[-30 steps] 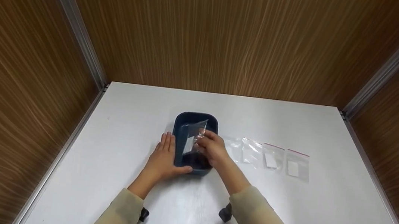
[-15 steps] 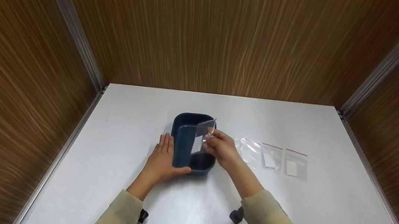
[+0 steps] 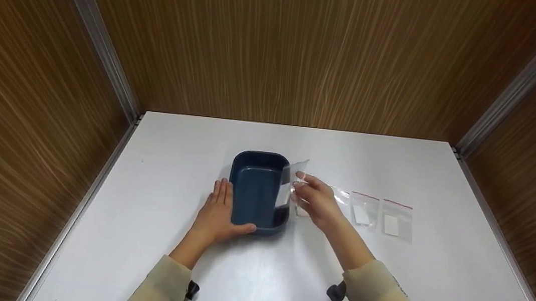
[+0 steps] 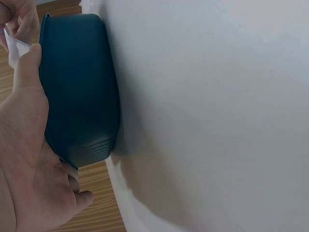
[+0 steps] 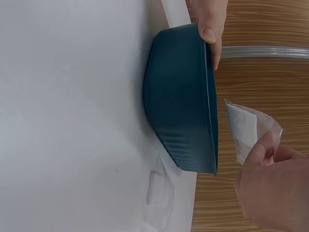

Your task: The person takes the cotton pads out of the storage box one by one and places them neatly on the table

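A dark blue plastic bin [image 3: 256,197] stands on the white table. My left hand [image 3: 215,219] rests on its left and near rim, fingers straight and thumb along the near edge. In the left wrist view the thumb of this hand [image 4: 26,125] touches the bin's rim [image 4: 43,87]. Between thumb and fingers, my right hand [image 3: 318,200] pinches a small clear plastic bag [image 3: 289,186] with a white rectangle in it. The bag hangs over the bin's right rim. From the right wrist view, this bag [image 5: 248,128] is above and apart from the bin [image 5: 181,96].
To the right of the bin lies a row of similar clear bags, among them a red-topped bag [image 3: 364,209] and the rightmost bag [image 3: 397,221]. My right hand partly covers the nearer ones. Wood-grain panels [image 3: 280,46] enclose the white table [image 3: 187,146] at back and sides.
My right hand has moved to the right with the pinched bag, from over the bin's middle to its right rim. My left hand has stayed on the bin.
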`<action>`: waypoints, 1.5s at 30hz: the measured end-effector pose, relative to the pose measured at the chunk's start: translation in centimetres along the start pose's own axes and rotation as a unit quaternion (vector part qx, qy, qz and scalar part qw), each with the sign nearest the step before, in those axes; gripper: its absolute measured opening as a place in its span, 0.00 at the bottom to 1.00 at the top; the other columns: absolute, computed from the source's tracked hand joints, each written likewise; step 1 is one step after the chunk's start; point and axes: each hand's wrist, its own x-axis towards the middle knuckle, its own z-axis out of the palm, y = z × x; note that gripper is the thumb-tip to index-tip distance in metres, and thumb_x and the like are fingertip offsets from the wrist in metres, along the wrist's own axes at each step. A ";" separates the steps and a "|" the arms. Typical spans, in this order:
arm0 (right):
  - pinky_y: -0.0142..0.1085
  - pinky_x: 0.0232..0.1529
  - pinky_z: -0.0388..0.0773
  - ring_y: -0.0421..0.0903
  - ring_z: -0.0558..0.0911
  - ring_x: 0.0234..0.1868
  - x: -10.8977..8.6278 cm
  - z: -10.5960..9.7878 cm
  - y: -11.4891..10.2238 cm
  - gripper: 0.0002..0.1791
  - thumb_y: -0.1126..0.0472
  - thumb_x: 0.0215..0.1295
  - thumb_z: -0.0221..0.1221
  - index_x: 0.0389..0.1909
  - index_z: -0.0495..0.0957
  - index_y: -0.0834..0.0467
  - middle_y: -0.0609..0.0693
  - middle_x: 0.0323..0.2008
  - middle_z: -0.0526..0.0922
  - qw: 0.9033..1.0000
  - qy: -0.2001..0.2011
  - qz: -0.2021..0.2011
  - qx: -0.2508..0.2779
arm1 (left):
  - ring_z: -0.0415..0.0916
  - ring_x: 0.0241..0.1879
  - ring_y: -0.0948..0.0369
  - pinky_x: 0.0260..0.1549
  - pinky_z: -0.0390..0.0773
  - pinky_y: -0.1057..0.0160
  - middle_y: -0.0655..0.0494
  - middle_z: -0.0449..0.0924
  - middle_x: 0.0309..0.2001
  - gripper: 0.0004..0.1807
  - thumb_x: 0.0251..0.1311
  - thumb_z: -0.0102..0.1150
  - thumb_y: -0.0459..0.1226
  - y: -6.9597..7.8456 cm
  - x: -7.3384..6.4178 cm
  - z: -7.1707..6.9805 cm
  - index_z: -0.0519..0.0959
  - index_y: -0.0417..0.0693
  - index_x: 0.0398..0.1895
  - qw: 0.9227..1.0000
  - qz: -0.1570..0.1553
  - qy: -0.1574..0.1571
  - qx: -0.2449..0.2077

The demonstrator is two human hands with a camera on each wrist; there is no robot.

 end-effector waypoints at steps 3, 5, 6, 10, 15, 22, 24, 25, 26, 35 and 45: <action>0.33 0.47 0.83 0.41 0.81 0.39 -0.2 -0.7 -0.2 0.29 0.74 0.67 0.56 0.69 0.64 0.70 0.51 0.41 0.80 1.000 0.004 0.002 -0.004 | 0.28 0.79 0.44 0.75 0.46 0.46 0.36 0.32 0.79 0.76 0.43 0.55 0.79 -0.1 0.0 0.1 0.37 0.35 0.79 1.000 -0.001 -0.002 0.001; 0.32 0.47 0.83 0.41 0.81 0.39 -0.3 -1.1 -0.2 0.29 0.74 0.67 0.57 0.69 0.64 0.70 0.50 0.41 0.79 1.000 0.005 0.002 -0.006 | 0.28 0.79 0.44 0.76 0.46 0.47 0.36 0.32 0.79 0.76 0.43 0.55 0.79 -0.1 -0.1 0.1 0.37 0.35 0.79 1.000 -0.001 -0.002 0.001; 0.32 0.47 0.83 0.41 0.81 0.39 -0.3 -1.4 -0.2 0.29 0.74 0.67 0.57 0.69 0.64 0.70 0.50 0.41 0.79 1.000 0.007 0.001 -0.005 | 0.28 0.79 0.44 0.76 0.45 0.47 0.36 0.31 0.79 0.76 0.43 0.54 0.79 -0.1 -0.1 0.0 0.37 0.34 0.79 1.000 0.000 -0.002 0.001; 0.32 0.49 0.82 0.41 0.80 0.40 -0.5 -2.4 -0.5 0.29 0.74 0.68 0.57 0.69 0.64 0.70 0.50 0.42 0.79 1.000 0.010 0.002 -0.003 | 0.27 0.79 0.44 0.75 0.46 0.46 0.36 0.31 0.79 0.76 0.43 0.54 0.80 -0.1 -0.2 -0.1 0.37 0.34 0.79 1.000 0.001 -0.003 0.000; 0.33 0.52 0.81 0.44 0.79 0.45 -1.0 -3.7 -1.0 0.28 0.71 0.69 0.58 0.69 0.65 0.66 0.51 0.47 0.77 1.000 0.013 0.010 -0.024 | 0.28 0.79 0.44 0.75 0.47 0.46 0.36 0.32 0.79 0.75 0.43 0.58 0.77 0.0 -0.2 -0.1 0.38 0.34 0.79 1.000 -0.002 0.000 -0.002; 0.33 0.54 0.80 0.43 0.79 0.46 -1.6 -5.9 -1.6 0.30 0.70 0.70 0.56 0.72 0.62 0.65 0.51 0.49 0.77 0.999 0.018 0.012 -0.048 | 0.28 0.79 0.44 0.76 0.46 0.47 0.36 0.32 0.80 0.75 0.44 0.57 0.77 0.3 -0.4 0.0 0.37 0.34 0.79 1.000 -0.004 -0.004 -0.003; 0.32 0.53 0.80 0.43 0.80 0.46 -1.7 -6.5 -1.7 0.30 0.71 0.70 0.55 0.72 0.60 0.66 0.51 0.48 0.77 0.999 0.020 0.010 -0.044 | 0.28 0.79 0.44 0.76 0.46 0.47 0.36 0.31 0.80 0.76 0.43 0.57 0.78 0.4 -0.5 0.0 0.37 0.34 0.79 1.000 -0.005 -0.005 -0.002; 0.32 0.53 0.80 0.43 0.80 0.45 -1.8 -6.8 -1.8 0.31 0.71 0.70 0.55 0.72 0.60 0.67 0.51 0.48 0.77 0.999 0.022 0.009 -0.044 | 0.29 0.79 0.44 0.76 0.46 0.47 0.36 0.32 0.79 0.76 0.43 0.57 0.78 0.4 -0.5 0.0 0.38 0.34 0.79 1.000 -0.004 -0.004 -0.003; 0.32 0.53 0.80 0.43 0.79 0.45 -1.8 -7.1 -1.9 0.31 0.71 0.71 0.56 0.72 0.60 0.67 0.51 0.49 0.77 0.999 0.024 0.009 -0.041 | 0.29 0.79 0.44 0.75 0.46 0.47 0.36 0.32 0.79 0.76 0.43 0.57 0.78 0.4 -0.5 0.0 0.38 0.34 0.79 1.000 -0.004 -0.003 -0.004; 0.33 0.49 0.81 0.43 0.80 0.46 -2.7 -9.5 -2.6 0.26 0.66 0.72 0.57 0.69 0.65 0.64 0.47 0.45 0.78 0.998 0.040 0.020 -0.046 | 0.29 0.79 0.44 0.75 0.47 0.46 0.35 0.33 0.79 0.76 0.42 0.56 0.78 0.3 -0.3 -0.3 0.39 0.33 0.79 1.000 -0.001 0.004 0.003; 0.32 0.48 0.81 0.41 0.80 0.45 -3.8 -11.8 -3.3 0.21 0.65 0.72 0.57 0.64 0.70 0.57 0.46 0.43 0.79 0.998 0.050 0.031 -0.034 | 0.28 0.79 0.44 0.75 0.47 0.47 0.36 0.32 0.80 0.76 0.43 0.53 0.80 0.2 -0.3 -0.4 0.38 0.34 0.79 1.000 -0.004 -0.005 0.006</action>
